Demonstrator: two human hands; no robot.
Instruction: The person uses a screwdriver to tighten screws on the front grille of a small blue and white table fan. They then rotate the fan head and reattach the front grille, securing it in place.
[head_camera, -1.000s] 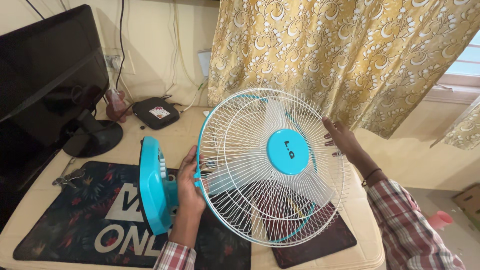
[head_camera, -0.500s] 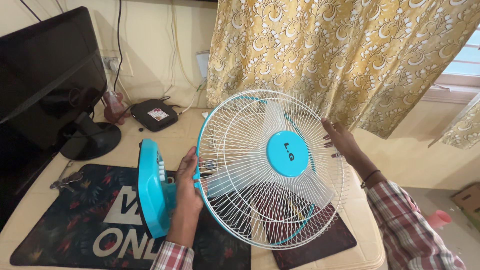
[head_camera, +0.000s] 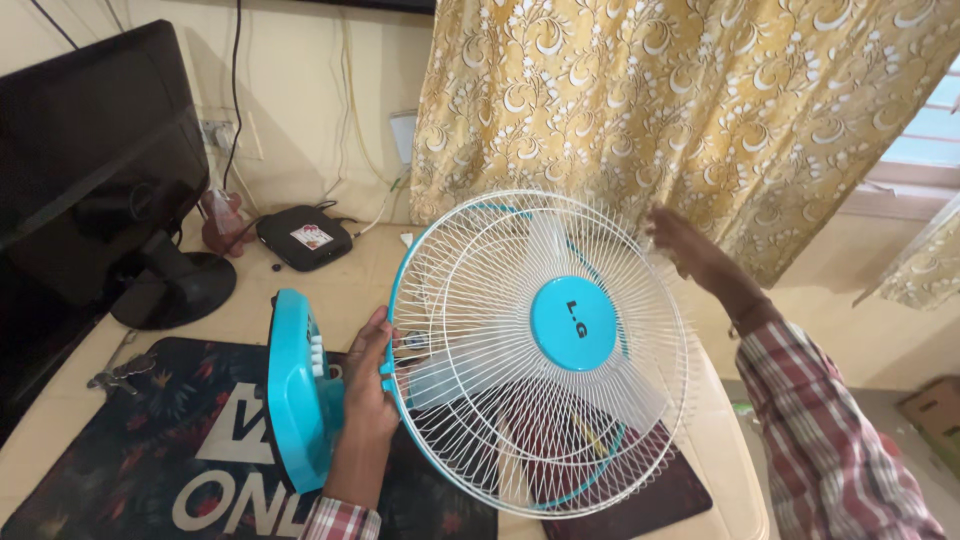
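Note:
A table fan lies tipped on the desk, its white wire grille (head_camera: 470, 300) with a turquoise centre cap (head_camera: 573, 323) facing me. The round turquoise base (head_camera: 293, 385) stands on edge at the left. My left hand (head_camera: 367, 380) grips the grille's left rim, close to the neck of the fan. My right hand (head_camera: 690, 250) is blurred at the grille's upper right edge, fingers apart, holding nothing; contact with the rim cannot be told. Pale blades show behind the wires.
A dark floral desk mat (head_camera: 150, 450) lies under the fan. A black monitor (head_camera: 90, 160) on a round stand sits at the left, with keys (head_camera: 118, 375) beside it. A small black box (head_camera: 303, 238) and cables sit near the wall. Yellow patterned curtain (head_camera: 650, 110) hangs behind.
My right hand has lifted from the grille's right rim to its upper right edge. The fan has shifted slightly lower in view. My left hand keeps its grip.

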